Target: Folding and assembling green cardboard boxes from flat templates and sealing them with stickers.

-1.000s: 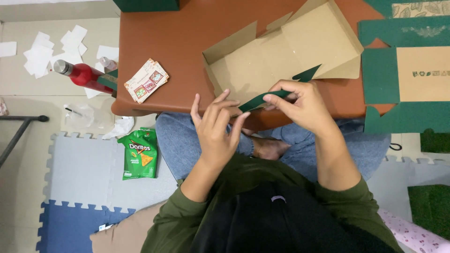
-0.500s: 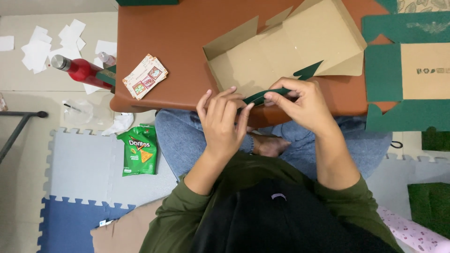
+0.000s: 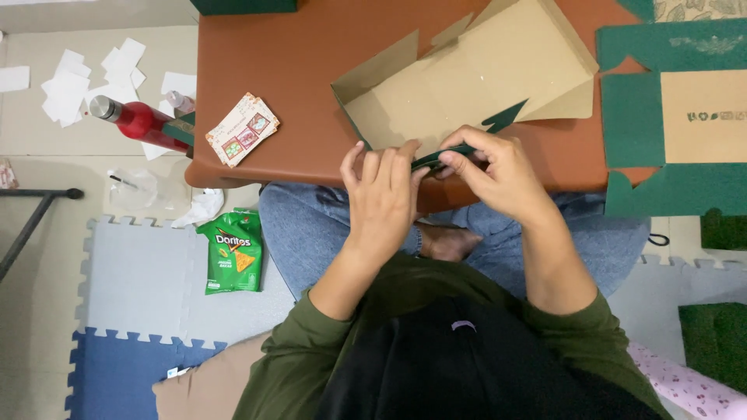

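Folding step in hand, by my judgement: both hands work the near flap of the cardboard box [image 3: 467, 85] at the desk's [image 3: 296, 47] front edge. My right hand [image 3: 498, 175] pinches the dark green flap [image 3: 436, 159]; my left hand [image 3: 385, 194], fingers loosely spread, presses against it. Next likely calls for a firm crease inward. Box lies half-assembled, kraft brown inside, green outside, walls partly raised.
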